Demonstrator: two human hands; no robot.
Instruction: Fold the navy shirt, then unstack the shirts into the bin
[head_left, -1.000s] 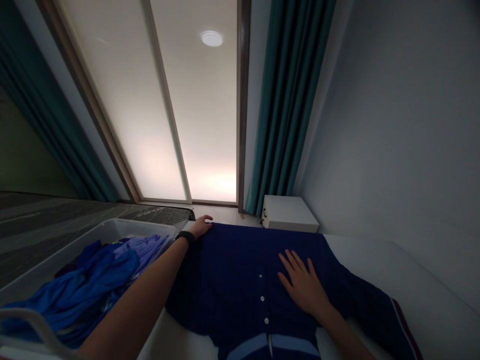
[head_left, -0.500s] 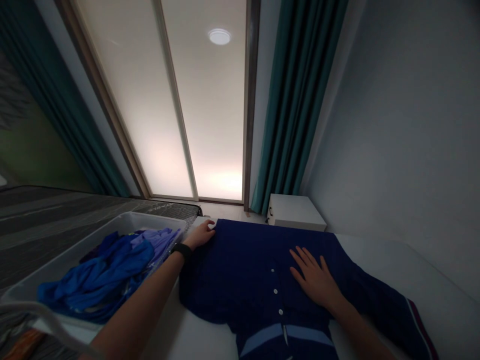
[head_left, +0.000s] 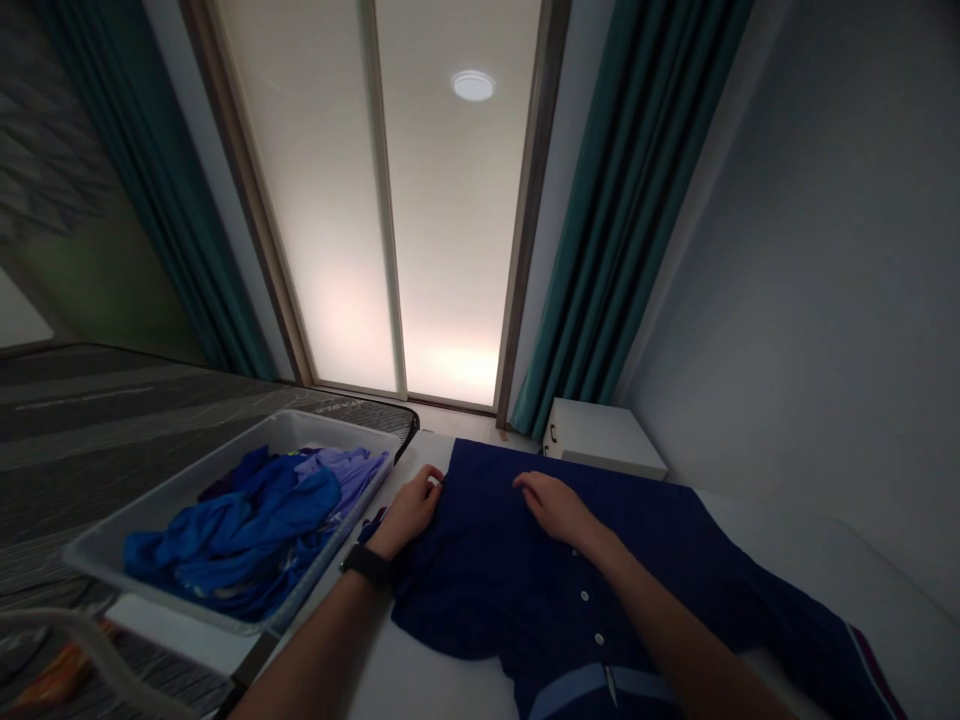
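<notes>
A dark navy garment (head_left: 480,560) with white buttons and a light blue stripe lies spread on a white table (head_left: 442,690). At its left edge is my left hand (head_left: 417,503), with a dark band on the wrist; the fingers are curled and the thumb and fingertips come close together at the cloth's edge. Over the upper middle of the garment is my right hand (head_left: 553,503), its fingers bent and drawn together near the cloth. Whether either hand pinches fabric is too small to tell.
Left of the garment, a clear plastic bin (head_left: 97,540) holds blue and purple clothes (head_left: 255,520). A striped dark mattress (head_left: 150,420) lies behind it. A small white cabinet (head_left: 604,435) stands beyond the table, near a teal curtain (head_left: 622,220) and the grey wall (head_left: 832,300).
My right hand has moved left across the garment and its spread fingers have drawn together. My left hand has curled at the cloth's left edge. The whole view has shifted slightly.
</notes>
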